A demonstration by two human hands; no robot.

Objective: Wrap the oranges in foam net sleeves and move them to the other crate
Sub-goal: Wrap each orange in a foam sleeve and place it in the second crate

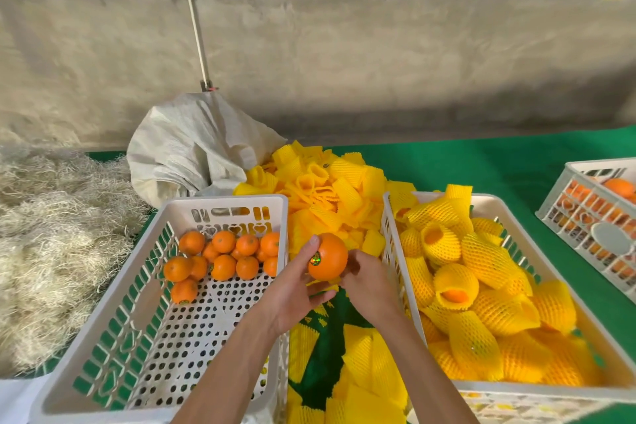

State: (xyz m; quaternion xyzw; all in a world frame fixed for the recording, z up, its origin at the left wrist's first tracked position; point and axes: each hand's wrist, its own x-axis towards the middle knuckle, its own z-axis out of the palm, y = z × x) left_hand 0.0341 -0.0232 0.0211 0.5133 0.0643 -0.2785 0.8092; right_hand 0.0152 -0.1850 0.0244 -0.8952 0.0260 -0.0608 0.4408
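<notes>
My left hand (296, 289) grips a bare orange (328, 256) with a small sticker, held up between the two crates. My right hand (366, 280) is just right of the orange, its fingers curled under it and over the yellow sleeves below; what they hold is hidden. The left white crate (165, 351) holds several bare oranges (223, 251) at its far end. The right white crate (389, 227) is filled with oranges wrapped in yellow foam net sleeves (481, 286). A heap of loose yellow sleeves (327, 189) lies between and behind the crates.
A white woven sack (192, 144) stands behind the left crate. Pale straw (51, 237) is piled at the left. A third crate with oranges (595, 217) sits at the far right on the green table cover (481, 162). A grey wall stands behind.
</notes>
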